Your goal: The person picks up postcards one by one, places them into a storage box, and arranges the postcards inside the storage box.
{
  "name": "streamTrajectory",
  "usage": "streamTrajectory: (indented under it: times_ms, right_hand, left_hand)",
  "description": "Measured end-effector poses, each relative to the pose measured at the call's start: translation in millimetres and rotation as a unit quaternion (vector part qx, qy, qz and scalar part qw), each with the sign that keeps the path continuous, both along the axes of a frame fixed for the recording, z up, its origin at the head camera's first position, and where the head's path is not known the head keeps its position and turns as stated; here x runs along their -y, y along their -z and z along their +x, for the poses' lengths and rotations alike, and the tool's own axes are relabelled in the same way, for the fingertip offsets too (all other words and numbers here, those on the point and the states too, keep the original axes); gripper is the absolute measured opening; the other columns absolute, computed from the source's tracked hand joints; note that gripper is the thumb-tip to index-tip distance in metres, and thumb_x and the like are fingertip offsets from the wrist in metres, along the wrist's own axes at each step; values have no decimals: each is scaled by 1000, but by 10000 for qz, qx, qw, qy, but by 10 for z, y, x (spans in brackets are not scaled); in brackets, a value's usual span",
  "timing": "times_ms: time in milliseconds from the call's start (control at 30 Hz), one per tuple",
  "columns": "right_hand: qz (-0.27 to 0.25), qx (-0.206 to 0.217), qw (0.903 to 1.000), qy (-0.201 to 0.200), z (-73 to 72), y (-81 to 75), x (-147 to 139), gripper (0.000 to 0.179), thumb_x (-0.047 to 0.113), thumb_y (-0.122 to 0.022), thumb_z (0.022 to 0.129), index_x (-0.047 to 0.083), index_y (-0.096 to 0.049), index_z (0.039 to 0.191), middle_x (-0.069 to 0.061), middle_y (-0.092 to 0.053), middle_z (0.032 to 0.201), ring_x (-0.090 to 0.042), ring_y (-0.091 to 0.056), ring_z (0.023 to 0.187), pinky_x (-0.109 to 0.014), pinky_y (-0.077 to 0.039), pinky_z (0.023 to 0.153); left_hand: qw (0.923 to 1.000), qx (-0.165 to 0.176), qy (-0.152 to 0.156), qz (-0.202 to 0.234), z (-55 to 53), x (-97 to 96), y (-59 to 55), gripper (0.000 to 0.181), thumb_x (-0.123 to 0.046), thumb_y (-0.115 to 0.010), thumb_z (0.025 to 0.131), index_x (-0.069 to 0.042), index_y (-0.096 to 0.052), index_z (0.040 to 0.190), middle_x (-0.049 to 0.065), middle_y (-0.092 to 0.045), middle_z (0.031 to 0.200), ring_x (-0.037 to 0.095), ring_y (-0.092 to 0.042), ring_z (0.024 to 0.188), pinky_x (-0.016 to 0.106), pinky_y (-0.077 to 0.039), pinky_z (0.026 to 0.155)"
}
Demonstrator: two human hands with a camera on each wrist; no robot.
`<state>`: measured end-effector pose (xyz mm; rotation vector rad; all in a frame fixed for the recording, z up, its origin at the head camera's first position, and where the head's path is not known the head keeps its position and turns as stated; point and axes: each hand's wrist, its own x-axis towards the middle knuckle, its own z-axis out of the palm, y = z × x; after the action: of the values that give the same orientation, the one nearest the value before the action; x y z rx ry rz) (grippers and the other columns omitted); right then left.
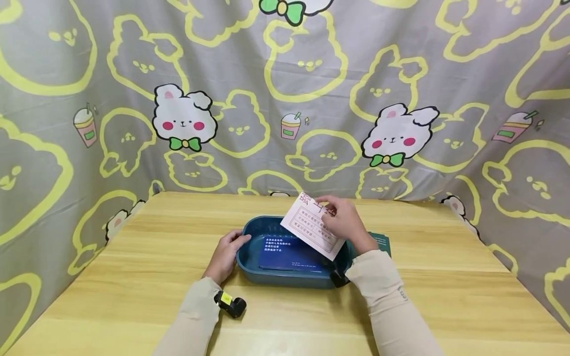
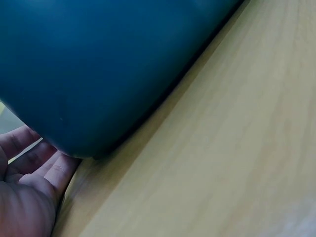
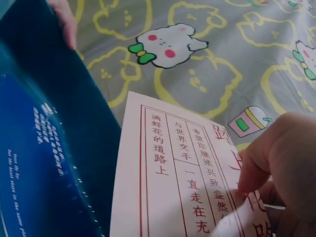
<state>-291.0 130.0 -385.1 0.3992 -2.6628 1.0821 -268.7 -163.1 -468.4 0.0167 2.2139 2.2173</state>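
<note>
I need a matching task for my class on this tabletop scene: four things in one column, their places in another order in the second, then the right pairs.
Column one
1. Pale card with red print
2. Blue card
3. Dark green card
4. Left hand

Column two
A. Outside the teal tub, to its right
B. Holding the tub's left end
C. Pinched in the right hand
D. Lying inside the tub

Right pairs: 1-C, 2-D, 3-A, 4-B
</note>
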Motion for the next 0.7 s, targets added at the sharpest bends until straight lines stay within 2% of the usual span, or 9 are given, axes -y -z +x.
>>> streamTrajectory:
  times_ms: [200,333,567,700]
  right_hand:
    - [171,176,9990,-382,-10,33,44,44,1,-56,82,11,-65,124,-11,-63,93,-22,-52,70,-29,-43,53]
    - [226,299,9983,-455,2,18,50,44,1,-56,82,11,-64,125,-11,-63,95,-23,-52,71,-29,-44,54]
    - [367,488,9964,-593,11,-35,73,45,0,-56,85,13,-63,127,-13,-62,103,-24,-53,77,-29,-46,58]
    - [444,512,9956,-652,22,-56,62,45,-1,-56,86,14,-63,127,-14,-62,104,-24,-54,78,-29,-46,60]
  left_hand:
    - [10000,-1,-9,-3,-11,-4,-1,38,-21,-56,98,6,-54,125,19,-52,124,27,-51,111,34,-46,94]
    - [10000,-15,-3,-11,-35,-6,21,37,-21,-56,98,5,-55,124,18,-53,123,27,-52,109,32,-47,92]
    - [10000,19,11,-47,-50,13,4,37,-20,-55,98,5,-54,125,19,-53,127,28,-52,114,39,-44,99]
    - [10000,37,21,-30,-37,6,10,38,-21,-56,98,6,-53,125,20,-52,127,28,-52,113,38,-45,97]
